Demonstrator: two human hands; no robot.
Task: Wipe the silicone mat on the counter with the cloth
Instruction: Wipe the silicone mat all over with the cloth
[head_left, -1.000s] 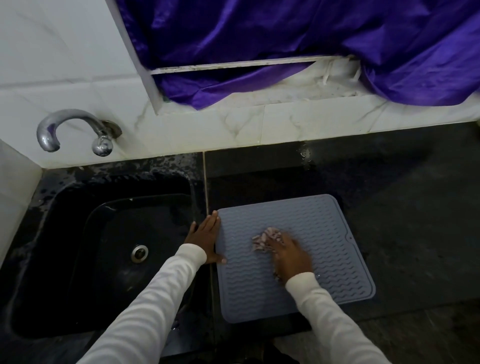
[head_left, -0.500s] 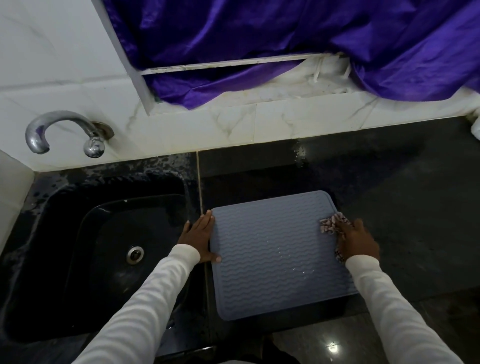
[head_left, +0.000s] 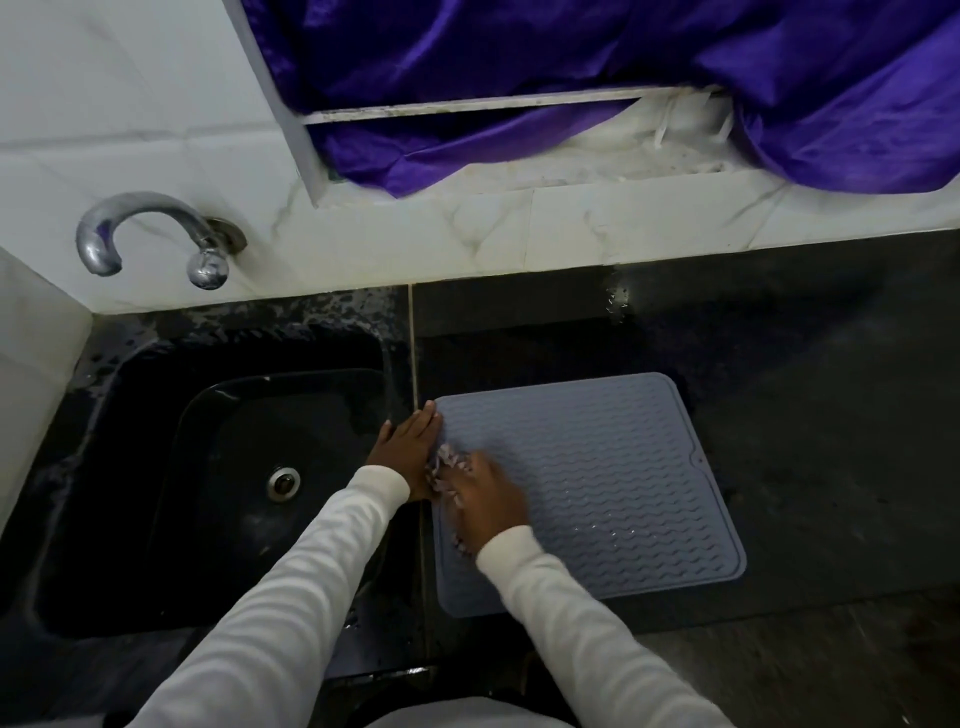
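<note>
Grey silicone mat (head_left: 597, 488) lies flat on the dark counter (head_left: 805, 415), its left edge just beside the sink (head_left: 156, 467). We lay our left hand (head_left: 408, 449) with straight fingers along that edge, probably to stop sliding, while our right hand (head_left: 485, 501) bunches the cloth (head_left: 447, 462) under curled fingers there.

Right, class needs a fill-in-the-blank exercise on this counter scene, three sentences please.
1. The right hand presses the cloth onto the ____.
2. The left hand lies flat at the mat's ____ edge.
3. Left of the mat sits a black ____ with a metal drain.

Missing words: mat; left; sink
</note>
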